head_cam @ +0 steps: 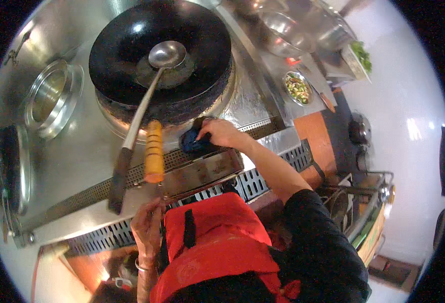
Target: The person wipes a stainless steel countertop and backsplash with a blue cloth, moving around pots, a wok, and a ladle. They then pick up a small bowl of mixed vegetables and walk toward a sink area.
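A large black wok [131, 57] sits on the round stove ring with a little liquid [169, 77] at its bottom. A steel ladle [167, 55] lies in it, its long handle leaning over the near rim and ending in a dark grip. The wok's yellow wooden handle [154, 151] points towards me. My right hand [222, 132] is on a dark blue cloth [196, 140] at the near right of the ring. My left hand [148, 223] is beside the stove's front edge, below the wooden handle; its fingers are bent, and whether they hold anything is unclear.
A steel pot [50, 96] stands left of the wok. Right of it are a bowl of chopped food [298, 89], a utensil with a wooden handle [326, 102] and large steel bowls [283, 34]. Leafy greens [360, 57] fill a container at upper right. A metal rack [370, 204] stands at right.
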Action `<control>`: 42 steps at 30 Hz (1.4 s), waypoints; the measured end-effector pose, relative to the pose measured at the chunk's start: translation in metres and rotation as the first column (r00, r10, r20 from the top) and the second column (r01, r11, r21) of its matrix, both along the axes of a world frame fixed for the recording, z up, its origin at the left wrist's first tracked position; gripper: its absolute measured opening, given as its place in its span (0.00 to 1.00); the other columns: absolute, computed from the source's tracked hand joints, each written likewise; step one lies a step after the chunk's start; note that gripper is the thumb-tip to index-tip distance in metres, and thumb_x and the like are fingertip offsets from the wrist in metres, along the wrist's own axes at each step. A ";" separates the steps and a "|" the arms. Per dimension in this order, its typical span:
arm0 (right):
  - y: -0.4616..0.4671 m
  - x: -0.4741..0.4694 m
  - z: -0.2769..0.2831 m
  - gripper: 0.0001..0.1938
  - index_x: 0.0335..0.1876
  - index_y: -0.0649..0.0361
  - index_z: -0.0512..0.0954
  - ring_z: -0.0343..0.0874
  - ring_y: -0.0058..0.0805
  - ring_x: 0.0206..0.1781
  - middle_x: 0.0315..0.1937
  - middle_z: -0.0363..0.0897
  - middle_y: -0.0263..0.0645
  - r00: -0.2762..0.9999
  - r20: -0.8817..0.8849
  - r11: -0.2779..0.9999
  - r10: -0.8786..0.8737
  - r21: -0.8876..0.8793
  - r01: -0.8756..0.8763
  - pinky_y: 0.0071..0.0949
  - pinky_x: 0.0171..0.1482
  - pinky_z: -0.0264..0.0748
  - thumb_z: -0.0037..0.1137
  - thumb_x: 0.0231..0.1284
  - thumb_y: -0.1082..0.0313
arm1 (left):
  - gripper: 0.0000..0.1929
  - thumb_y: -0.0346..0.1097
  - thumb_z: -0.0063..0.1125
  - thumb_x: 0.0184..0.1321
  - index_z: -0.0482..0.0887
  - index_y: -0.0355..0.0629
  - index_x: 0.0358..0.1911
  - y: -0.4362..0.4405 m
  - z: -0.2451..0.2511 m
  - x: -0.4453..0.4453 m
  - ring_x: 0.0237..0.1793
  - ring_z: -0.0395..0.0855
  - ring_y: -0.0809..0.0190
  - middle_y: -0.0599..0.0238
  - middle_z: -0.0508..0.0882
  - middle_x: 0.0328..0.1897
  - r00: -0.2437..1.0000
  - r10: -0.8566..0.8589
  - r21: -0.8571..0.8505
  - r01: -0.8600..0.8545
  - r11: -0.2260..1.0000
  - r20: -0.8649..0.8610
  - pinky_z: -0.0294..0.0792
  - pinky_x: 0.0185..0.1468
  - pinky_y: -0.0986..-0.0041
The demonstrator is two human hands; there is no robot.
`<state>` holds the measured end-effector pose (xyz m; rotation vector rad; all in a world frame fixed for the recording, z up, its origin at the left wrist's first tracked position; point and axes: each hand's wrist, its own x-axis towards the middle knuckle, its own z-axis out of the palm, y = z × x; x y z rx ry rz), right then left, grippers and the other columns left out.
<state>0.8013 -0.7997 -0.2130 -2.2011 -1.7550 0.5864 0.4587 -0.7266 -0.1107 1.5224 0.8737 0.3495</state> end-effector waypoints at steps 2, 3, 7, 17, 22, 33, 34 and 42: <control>-0.026 0.034 0.002 0.23 0.43 0.43 0.83 0.75 0.44 0.52 0.47 0.76 0.41 1.000 -0.020 1.000 -0.020 -0.024 0.019 0.38 0.55 0.71 0.51 0.40 0.79 | 0.11 0.25 0.50 0.63 0.80 0.33 0.47 -0.029 0.010 0.035 0.39 0.81 0.68 0.62 0.84 0.38 0.994 0.067 0.017 -0.066 0.998 -0.081 0.73 0.46 0.78; -0.041 0.048 0.005 0.23 0.43 0.43 0.83 0.76 0.44 0.51 0.46 0.75 0.40 0.999 -0.020 0.999 -0.042 -0.030 0.042 0.37 0.54 0.72 0.52 0.40 0.79 | 0.11 0.25 0.50 0.63 0.80 0.33 0.47 -0.042 0.014 0.052 0.39 0.81 0.69 0.62 0.84 0.39 0.990 0.121 0.004 -0.121 0.993 -0.070 0.73 0.46 0.78; -0.074 0.089 0.034 0.19 0.40 0.49 0.84 0.77 0.43 0.47 0.43 0.76 0.40 0.987 0.029 0.980 -0.155 0.131 0.150 0.34 0.49 0.74 0.52 0.41 0.81 | 0.12 0.26 0.51 0.64 0.80 0.34 0.49 -0.078 0.021 0.118 0.39 0.81 0.69 0.62 0.84 0.41 0.954 0.301 -0.003 -0.301 0.954 0.000 0.74 0.44 0.78; -0.131 0.024 0.052 0.24 0.54 0.44 0.76 0.74 0.44 0.49 0.45 0.71 0.44 0.963 -0.266 0.988 0.046 0.152 -0.005 0.38 0.47 0.76 0.58 0.47 0.71 | 0.11 0.30 0.54 0.65 0.81 0.36 0.49 -0.085 0.001 0.209 0.41 0.80 0.71 0.65 0.84 0.41 0.947 0.319 0.068 -0.321 0.945 0.042 0.73 0.43 0.81; -0.169 0.051 0.045 0.21 0.50 0.48 0.78 0.75 0.43 0.47 0.44 0.72 0.44 0.998 -0.031 0.981 -0.058 0.185 0.062 0.38 0.43 0.77 0.56 0.46 0.75 | 0.12 0.32 0.53 0.66 0.80 0.37 0.50 -0.070 -0.013 0.210 0.42 0.81 0.70 0.65 0.84 0.42 0.957 0.291 0.001 -0.291 0.957 0.022 0.73 0.43 0.80; -0.154 0.113 0.066 0.22 0.48 0.51 0.80 0.74 0.43 0.43 0.40 0.72 0.40 0.892 0.250 0.882 -0.375 0.394 0.260 0.38 0.42 0.77 0.53 0.43 0.80 | 0.12 0.29 0.52 0.65 0.80 0.34 0.49 -0.059 -0.022 0.203 0.40 0.80 0.71 0.64 0.84 0.40 0.985 0.172 -0.047 -0.170 0.984 0.024 0.73 0.45 0.80; -0.147 0.111 0.068 0.23 0.47 0.52 0.80 0.74 0.43 0.43 0.40 0.73 0.41 0.909 0.136 0.843 -0.393 0.449 0.297 0.37 0.43 0.77 0.53 0.41 0.82 | 0.12 0.29 0.53 0.65 0.80 0.33 0.49 -0.060 -0.020 0.207 0.40 0.80 0.70 0.62 0.84 0.40 0.988 0.156 -0.051 -0.156 0.986 0.007 0.73 0.45 0.79; -0.132 0.087 0.082 0.21 0.49 0.58 0.79 0.78 0.30 0.47 0.44 0.78 0.39 0.683 -0.730 0.809 -0.037 0.379 0.449 0.24 0.46 0.74 0.57 0.47 0.85 | 0.24 0.30 0.64 0.48 0.78 0.44 0.53 -0.093 -0.018 0.281 0.47 0.79 0.47 0.56 0.79 0.46 0.984 -0.173 0.550 0.117 0.827 0.050 0.71 0.54 0.63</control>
